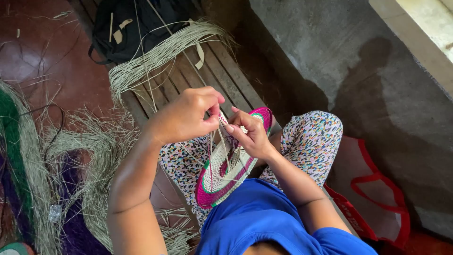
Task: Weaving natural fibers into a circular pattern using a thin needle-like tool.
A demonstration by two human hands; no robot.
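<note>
Head view | left hand point(186, 115) grip pinched shut on fibre strand point(222, 141) | right hand point(250, 134) grip clamped on coiled basket disc point(226, 170) | risk: overtight pull, likely snapping strand or puckering coil

A black bag point(123, 28) lies on the wooden bench point(226, 80), red bag point(373, 198) nearby.

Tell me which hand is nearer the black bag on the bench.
Left. The left hand is raised nearer the black bag; the right hand sits farther off, on the woven disc.

One head-worn camera looks steeply down from close above the person's lap, facing the slatted wooden bench point(222, 75) and grey concrete wall point(358, 61).
</note>
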